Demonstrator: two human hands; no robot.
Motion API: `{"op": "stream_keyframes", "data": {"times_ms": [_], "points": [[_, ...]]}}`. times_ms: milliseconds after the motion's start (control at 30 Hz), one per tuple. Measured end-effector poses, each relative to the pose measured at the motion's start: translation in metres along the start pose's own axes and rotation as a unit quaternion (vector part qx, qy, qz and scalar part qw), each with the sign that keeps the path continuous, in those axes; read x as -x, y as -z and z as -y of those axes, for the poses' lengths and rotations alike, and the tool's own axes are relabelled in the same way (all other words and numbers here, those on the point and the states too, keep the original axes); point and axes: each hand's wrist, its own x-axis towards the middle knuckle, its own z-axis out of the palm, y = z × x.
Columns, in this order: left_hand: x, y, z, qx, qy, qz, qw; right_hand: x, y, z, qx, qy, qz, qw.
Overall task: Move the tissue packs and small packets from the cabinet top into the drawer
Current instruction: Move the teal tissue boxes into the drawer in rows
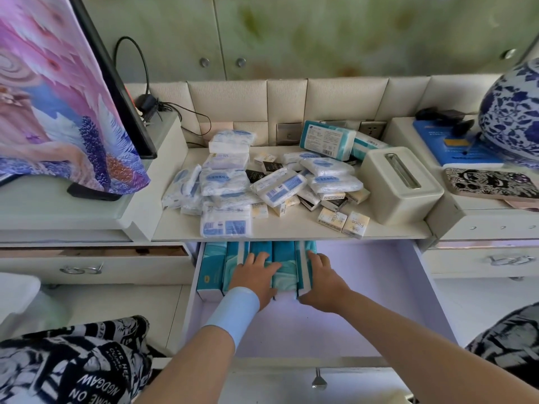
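Note:
The drawer (379, 287) stands pulled out below the cabinet top (291, 228). Several teal tissue packs (213, 269) stand on edge in a row at its back left. My left hand (256, 278) lies flat on top of that row, fingers spread. My right hand (322, 281) presses against the right-most pack, thumb at its front end. On the cabinet top lies a heap of white-and-blue tissue packs (224, 182), small cream and black packets (354, 224), and two large teal packs (326, 139) at the back.
A cream tissue box holder (399, 185) stands right of the heap. A blue-and-white vase (513, 112), a blue book and a patterned case sit at the right. A covered screen (58, 91) with cables stands at the left. Shut drawers flank the open one.

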Motion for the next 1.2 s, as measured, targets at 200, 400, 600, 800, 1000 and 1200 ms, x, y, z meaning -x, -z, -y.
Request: {"op": "stream_keyframes", "data": {"times_ms": [200,400,600,800,1000,1200], "points": [[0.000,0.024,-0.007,0.030,-0.008,0.028,0.999,0.006,0.027,0.007,0.087,-0.021,0.021,0.996],[-0.010,0.078,-0.020,0.101,-0.034,-0.047,0.993,0.006,0.076,0.026,0.076,0.002,-0.065,0.995],[-0.053,0.136,-0.012,0.122,-0.033,-0.090,0.988,-0.035,0.161,0.033,0.053,0.017,-0.160,0.986],[-0.124,0.184,-0.007,0.139,-0.024,-0.126,0.982,-0.104,0.234,0.029,0.095,-0.020,-0.227,0.969],[-0.197,0.196,-0.007,0.208,-0.037,-0.167,0.963,-0.180,0.252,0.013,0.144,-0.078,-0.227,0.960],[-0.240,0.200,0.004,0.237,-0.039,-0.211,0.948,-0.232,0.256,0.009,0.046,-0.118,-0.241,0.962]]}}
